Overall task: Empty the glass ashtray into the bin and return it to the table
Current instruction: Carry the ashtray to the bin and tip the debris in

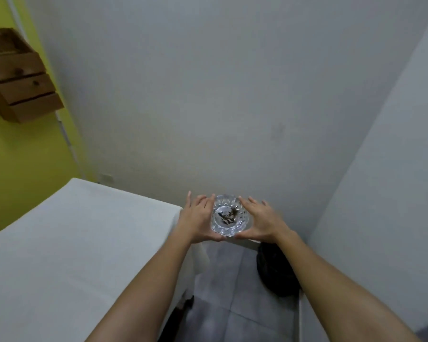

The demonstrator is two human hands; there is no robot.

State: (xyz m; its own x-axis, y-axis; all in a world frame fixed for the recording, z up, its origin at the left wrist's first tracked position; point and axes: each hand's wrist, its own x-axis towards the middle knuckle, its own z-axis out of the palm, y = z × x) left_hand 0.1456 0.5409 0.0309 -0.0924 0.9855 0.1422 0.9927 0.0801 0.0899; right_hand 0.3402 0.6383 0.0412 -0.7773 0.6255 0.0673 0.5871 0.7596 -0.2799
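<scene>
Glass ashtray sits level between both hands, carried in the air just past the far right corner of the table, off its 3 o'clock edge and in front of the grey wall. Dark ash and scraps lie in its bowl, so nothing has been tipped out yet. The left hand presses the rim at 9 o'clock with its thumb hooked under the near edge; the right hand presses at 3 o'clock the same way. Both hands are closed on the ashtray, palms against the glass, though several fingers stand splayed rather than wrapped.

The bin, lined with a black bag, stands on the tiled floor at about 5 o'clock from the ashtray, lower and nearer the person, partly hidden by the right forearm.

This looks like the carrying step, between lifting off the table and emptying. The next move calls for bringing the ashtray down and back toward 5 o'clock until it is over the bin's mouth, then tilting it slowly so the ash falls inside. Cut glass is smooth and heavy; the palm-only hold may slip once it tilts.
</scene>
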